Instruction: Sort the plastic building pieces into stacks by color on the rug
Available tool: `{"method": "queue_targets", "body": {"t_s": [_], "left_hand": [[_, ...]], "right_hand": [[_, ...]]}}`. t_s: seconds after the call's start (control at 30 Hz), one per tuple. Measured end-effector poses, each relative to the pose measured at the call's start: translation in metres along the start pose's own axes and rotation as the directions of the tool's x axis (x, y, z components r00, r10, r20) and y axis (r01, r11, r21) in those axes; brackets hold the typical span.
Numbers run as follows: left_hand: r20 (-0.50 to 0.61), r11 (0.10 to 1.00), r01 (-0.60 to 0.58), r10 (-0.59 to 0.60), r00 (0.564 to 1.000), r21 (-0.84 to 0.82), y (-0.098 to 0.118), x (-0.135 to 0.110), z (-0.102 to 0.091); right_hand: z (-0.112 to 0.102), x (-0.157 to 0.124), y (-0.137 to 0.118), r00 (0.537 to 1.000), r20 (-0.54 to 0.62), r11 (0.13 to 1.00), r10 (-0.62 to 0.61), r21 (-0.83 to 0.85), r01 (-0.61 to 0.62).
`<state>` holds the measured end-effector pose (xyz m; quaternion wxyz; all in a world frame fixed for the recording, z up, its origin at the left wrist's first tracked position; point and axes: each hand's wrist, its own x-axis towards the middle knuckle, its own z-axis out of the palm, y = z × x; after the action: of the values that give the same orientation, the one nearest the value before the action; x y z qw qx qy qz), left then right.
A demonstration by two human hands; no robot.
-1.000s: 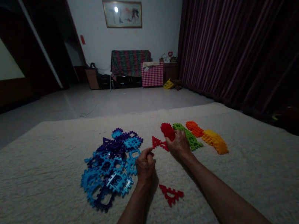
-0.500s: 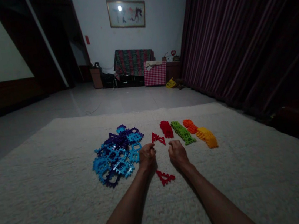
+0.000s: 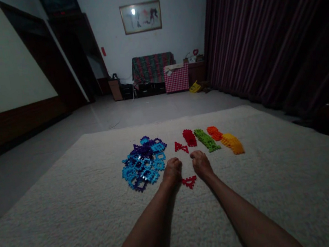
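Observation:
My left hand (image 3: pixel 172 171) rests low over the mat beside the blue pile, its fingers curled inward. Opposite it, my right hand (image 3: pixel 202 164) is closed too, just in front of the red stack. Whatever either hand may hold is hidden by the fingers. One red toothed triangle (image 3: pixel 189 182) lies between my wrists, close to the left one. Beyond the gap between my hands is a second red triangle (image 3: pixel 181 147), touched by neither hand. Dark and light blue interlocking plastic pieces (image 3: pixel 141 166) form a loose heap on the left.
A red stack (image 3: pixel 189 137), a green row (image 3: pixel 206 140), an orange stack (image 3: pixel 214 133) and a yellow row (image 3: pixel 232 143) of pieces lie behind my right hand. Everything sits on a pale mat (image 3: pixel 75 227). Purple curtains (image 3: pixel 246 32) hang at the right.
The camera view has shifted, so the whole scene sits further right. The nearer red triangle has turned and now points towards me. Both hands stay closed, on either side of the gap.

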<state>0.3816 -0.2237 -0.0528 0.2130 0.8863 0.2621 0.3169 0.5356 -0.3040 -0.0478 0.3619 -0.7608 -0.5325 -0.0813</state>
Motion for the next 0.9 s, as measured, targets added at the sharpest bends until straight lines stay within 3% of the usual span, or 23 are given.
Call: {"method": "queue_targets", "body": {"t_s": [0.3,0.47,0.63,0.77,0.9], "left_hand": [[0.007,0.993,-0.003,0.003,1.0,0.121,-0.004,0.004,-0.002],[0.047,0.979,0.019,-0.029,0.998,0.203,-0.006,0.056,-0.007],[0.135,0.966,0.02,-0.056,0.989,0.258,-0.005,0.104,0.005],[0.205,0.961,0.022,-0.081,0.975,0.276,-0.008,0.106,0.019],[0.251,0.972,-0.062,0.004,0.968,0.226,-0.007,0.094,0.023]], "right_hand": [[0.0,-0.002,0.001,0.998,-0.018,0.994,0.065,0.093,-0.063],[-0.002,-0.001,0.001,0.996,-0.017,0.988,0.091,0.13,-0.088],[-0.005,0.0,-0.001,0.995,-0.015,0.987,0.094,0.135,-0.092],[-0.007,0.0,-0.002,0.995,-0.013,0.986,0.104,0.133,-0.101],[-0.007,0.001,-0.003,0.992,-0.011,0.983,0.125,0.137,-0.122]]}}
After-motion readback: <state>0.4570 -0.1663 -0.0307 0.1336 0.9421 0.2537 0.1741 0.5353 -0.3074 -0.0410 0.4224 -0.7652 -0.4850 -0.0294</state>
